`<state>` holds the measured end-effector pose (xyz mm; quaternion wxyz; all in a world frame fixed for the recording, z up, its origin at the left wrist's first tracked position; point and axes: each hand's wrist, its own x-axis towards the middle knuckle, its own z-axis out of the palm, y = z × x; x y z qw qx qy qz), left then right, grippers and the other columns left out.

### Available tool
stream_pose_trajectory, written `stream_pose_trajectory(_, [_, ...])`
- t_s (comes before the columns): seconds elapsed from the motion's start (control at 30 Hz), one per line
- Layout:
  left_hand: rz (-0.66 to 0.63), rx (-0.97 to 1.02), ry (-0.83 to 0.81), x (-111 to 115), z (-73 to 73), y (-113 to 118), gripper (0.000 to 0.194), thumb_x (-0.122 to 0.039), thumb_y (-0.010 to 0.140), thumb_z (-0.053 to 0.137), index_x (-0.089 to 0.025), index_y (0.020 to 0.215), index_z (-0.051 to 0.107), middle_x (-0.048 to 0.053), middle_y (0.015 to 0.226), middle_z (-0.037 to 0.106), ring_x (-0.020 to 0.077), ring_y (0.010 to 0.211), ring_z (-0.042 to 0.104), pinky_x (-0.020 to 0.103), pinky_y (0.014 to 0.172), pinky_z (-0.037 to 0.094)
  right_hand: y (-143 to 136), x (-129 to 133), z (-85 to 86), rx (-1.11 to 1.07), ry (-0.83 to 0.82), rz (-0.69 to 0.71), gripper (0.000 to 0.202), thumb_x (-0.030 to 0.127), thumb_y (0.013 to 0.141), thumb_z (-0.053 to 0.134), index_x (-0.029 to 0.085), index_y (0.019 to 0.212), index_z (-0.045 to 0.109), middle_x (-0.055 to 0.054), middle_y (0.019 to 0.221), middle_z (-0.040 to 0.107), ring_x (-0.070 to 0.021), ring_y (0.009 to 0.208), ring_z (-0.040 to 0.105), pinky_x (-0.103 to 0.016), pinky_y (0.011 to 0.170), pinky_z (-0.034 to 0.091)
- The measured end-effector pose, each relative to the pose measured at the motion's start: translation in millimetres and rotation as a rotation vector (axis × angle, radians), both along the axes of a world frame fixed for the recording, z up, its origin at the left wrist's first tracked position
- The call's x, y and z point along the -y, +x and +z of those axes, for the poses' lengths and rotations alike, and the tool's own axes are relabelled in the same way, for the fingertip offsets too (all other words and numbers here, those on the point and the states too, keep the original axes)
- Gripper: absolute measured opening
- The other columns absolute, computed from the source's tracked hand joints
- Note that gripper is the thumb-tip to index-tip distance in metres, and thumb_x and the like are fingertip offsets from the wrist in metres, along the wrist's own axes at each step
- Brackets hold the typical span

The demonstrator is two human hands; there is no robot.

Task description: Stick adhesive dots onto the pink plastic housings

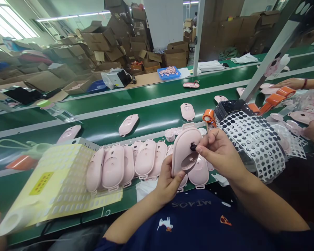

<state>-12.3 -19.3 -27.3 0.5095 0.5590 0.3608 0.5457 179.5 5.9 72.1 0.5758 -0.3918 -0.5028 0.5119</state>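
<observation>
Right fingers (202,151) pinch rounded black piece (193,147) against smooth oval pink shell (181,148).

The person wears a dark navy top (193,226), its 2 sleeves, left (111,245) and right (300,240), leaving the forearms bare. Across the chest I can see dull lettering (191,203), hard to read, plus 2 little pictures: a white animal (165,223) with orange-brown below and an orange-red pizza slice (225,220).
</observation>
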Motion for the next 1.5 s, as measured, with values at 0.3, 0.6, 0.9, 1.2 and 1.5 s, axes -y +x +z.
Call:
stream_pose_trajectory(0.3, [-0.01, -0.106, 0.169, 1, 5.0, -1, 0.047, -0.027, 0.093, 0.066, -0.024, 0.137, 0.051, 0.013, 0.135, 0.06, 0.0286, 0.124, 0.059, 0.046, 0.11, 0.044, -1, 3, 1.2, -0.044, -0.024, 0.011, 0.051, 0.041, 0.077, 0.085, 0.026, 0.081, 0.036, 0.007, 0.072, 0.06, -0.0123, 0.071, 0.061, -0.027, 0.069, 0.054])
stream_pose_trajectory(0.6, [0.049, -0.254, 0.343, 0, 5.7, -6, 0.053, -0.02, 0.088, 0.07, -0.026, 0.138, 0.054, 0.014, 0.135, 0.061, 0.0329, 0.126, 0.058, 0.048, 0.111, 0.041, 3, 2, 6.4, 0.063, -0.035, -0.007, 0.048, 0.04, 0.074, 0.084, 0.026, 0.079, 0.038, 0.007, 0.071, 0.053, -0.0118, 0.066, 0.053, -0.026, 0.062, 0.047])
stream_pose_trajectory(0.9, [0.018, -0.149, 0.115, 3, 18.2, -11, 0.05, -0.031, 0.083, 0.077, -0.021, 0.128, 0.059, 0.014, 0.128, 0.065, 0.0336, 0.119, 0.062, 0.05, 0.109, 0.044, 6, -7, -13.7, 0.252, 0.047, 0.003, 0.049, 0.049, 0.079, 0.078, 0.029, 0.117, 0.054, -0.004, 0.115, 0.061, -0.0198, 0.098, 0.059, -0.034, 0.083, 0.051])
stream_pose_trajectory(1.2, [0.07, -0.116, -0.215, 5, 7.6, -22, 0.069, -0.036, 0.069, 0.089, -0.018, 0.129, 0.06, 0.016, 0.133, 0.066, 0.0373, 0.129, 0.059, 0.051, 0.116, 0.04, -49, 11, -75.4, 0.088, -0.169, 0.145, 0.052, 0.058, 0.082, 0.07, 0.022, 0.116, 0.055, -0.007, 0.113, 0.067, -0.0243, 0.108, 0.063, -0.041, 0.097, 0.05])
stream_pose_trajectory(1.5, [0.452, 0.133, -0.309, -19, -10.4, -60, 0.076, -0.053, 0.063, 0.089, -0.021, 0.127, 0.06, 0.01, 0.113, 0.074, 0.0268, 0.104, 0.07, 0.038, 0.093, 0.056, -17, -76, -61.0, 1.156, -0.092, 0.067, 0.048, 0.032, 0.104, 0.038, 0.022, 0.152, 0.039, -0.014, 0.152, 0.049, -0.0249, 0.131, 0.053, -0.042, 0.106, 0.045])
